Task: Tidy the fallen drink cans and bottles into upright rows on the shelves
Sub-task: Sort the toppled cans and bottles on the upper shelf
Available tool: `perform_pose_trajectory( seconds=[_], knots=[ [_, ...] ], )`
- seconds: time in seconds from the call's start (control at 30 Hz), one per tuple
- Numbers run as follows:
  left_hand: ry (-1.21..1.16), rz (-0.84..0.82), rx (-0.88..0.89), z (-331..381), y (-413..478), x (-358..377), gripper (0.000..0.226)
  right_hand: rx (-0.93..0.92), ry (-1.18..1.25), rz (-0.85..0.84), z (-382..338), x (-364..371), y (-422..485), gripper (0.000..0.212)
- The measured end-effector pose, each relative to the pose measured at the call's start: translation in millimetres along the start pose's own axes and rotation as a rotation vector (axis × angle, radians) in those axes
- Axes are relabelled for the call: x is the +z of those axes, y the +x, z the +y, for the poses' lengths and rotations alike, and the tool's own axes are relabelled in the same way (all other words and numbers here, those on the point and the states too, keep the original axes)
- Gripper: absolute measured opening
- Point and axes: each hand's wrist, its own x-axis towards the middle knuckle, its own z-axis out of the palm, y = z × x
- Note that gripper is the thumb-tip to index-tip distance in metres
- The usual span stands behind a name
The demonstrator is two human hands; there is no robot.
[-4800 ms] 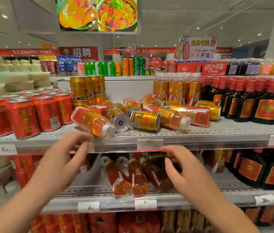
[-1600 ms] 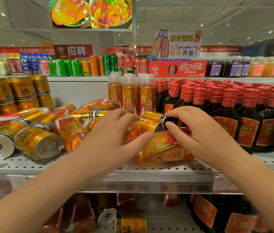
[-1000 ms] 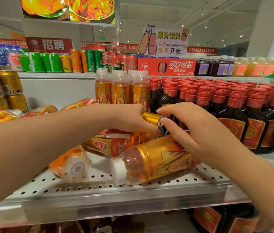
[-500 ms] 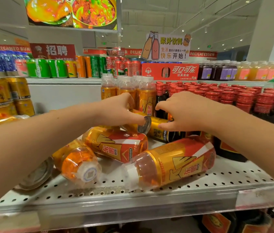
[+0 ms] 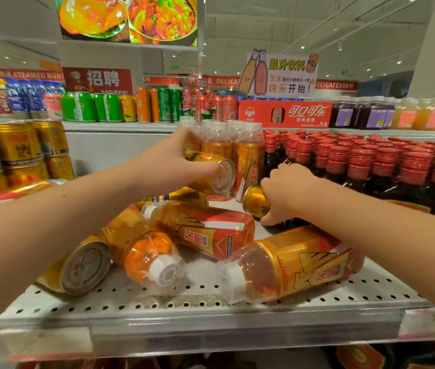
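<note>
Head view, centre of frame: the left hand [image 5: 168, 166] is closed around a gold can [image 5: 212, 171], lifted on its side clear of the perforated shelf [image 5: 211, 304], while the right hand [image 5: 285, 193] is wrapped over a second gold can [image 5: 256, 205] lying just beside the dark red-capped bottles [image 5: 357, 166]. Three orange drink bottles [image 5: 205, 233] sprawl at lower centre. Better, I judge, to turn each can upright before releasing, and place them clear of the standing bottles.

I read "DELICATESSEN" on the red banner [image 5: 335, 85], "STEAMED BUNS" on another banner [image 5: 35, 75], and 东鹏 on a fallen bottle [image 5: 205, 230].
</note>
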Motion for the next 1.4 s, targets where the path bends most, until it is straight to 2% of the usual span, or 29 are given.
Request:
perform_pose_trajectory(
  seconds=[0.13,0.43,0.63,0.73,0.87,0.97,1.07,1.2,1.4],
  knots=[
    [-0.052,0.056,-0.008,-6,-8,-12,0.07,-0.016,0.047,0.04,-2,-4,1,0.07],
    [-0.076,0.211,-0.036,7,-43,-51,0.073,-0.023,0.382,0.393,22,-22,-15,0.053],
    [-0.097,0.33,-0.109,2,-97,-74,0.073,-0.057,0.589,0.607,31,-52,-43,0.059],
    [-0.111,0.398,-0.152,-3,-130,-89,0.081,-0.144,0.683,0.672,10,-77,-56,0.069],
    [-0.119,0.49,-0.191,-15,-175,-116,0.074,-0.269,0.782,0.737,-35,-114,-81,0.071],
    [-0.081,0.541,-0.24,-34,-208,-137,0.068,-0.376,0.824,0.724,-76,-138,-98,0.061],
    [0.001,0.577,-0.306,-62,-237,-158,0.075,-0.45,0.852,0.694,-114,-156,-106,0.054],
    [0.065,0.595,-0.359,-104,-264,-181,0.077,-0.444,0.822,0.701,-161,-181,-103,0.062],
    [0.128,0.473,-0.345,-171,-269,-204,0.078,-0.384,0.764,0.738,-219,-212,-87,0.062]
  ],
)
